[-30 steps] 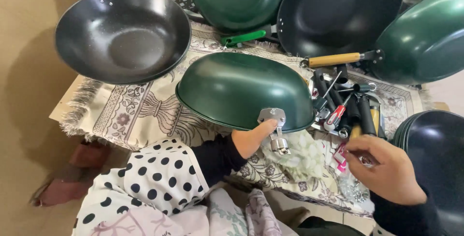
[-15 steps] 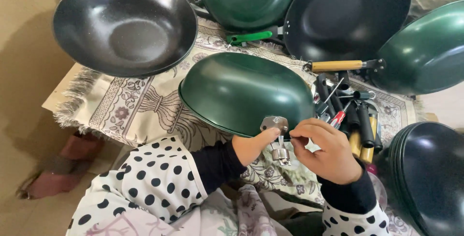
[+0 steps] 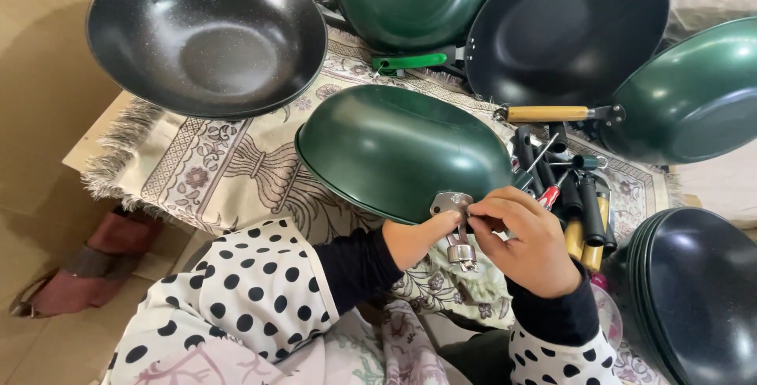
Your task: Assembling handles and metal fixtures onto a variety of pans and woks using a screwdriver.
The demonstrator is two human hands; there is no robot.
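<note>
Left hand: we are pressing our left hand [image 3: 414, 239] against the metal handle bracket [image 3: 456, 223], fingers curled shut around its lower stub from the 9 o'clock side.
Right hand: we are closing our right hand [image 3: 530, 241] on the top of the same bracket, thumb and forefinger pinched together at its plate; we cannot tell whether anything small is sitting between them.
Green wok: we are working on the upturned green wok [image 3: 398, 148], which is lying dome-up at mid-frame on the patterned cloth [image 3: 213, 168], the bracket sitting on its rim at 5 o'clock.
Surroundings: we are seeing a black wok [image 3: 206, 34] at 10 o'clock, a wooden-handled pan [image 3: 566, 30] at 1 o'clock, loose handles [image 3: 583, 211] just beside our right hand at 3 o'clock, and stacked dark woks [image 3: 698, 294] at 4 o'clock.
</note>
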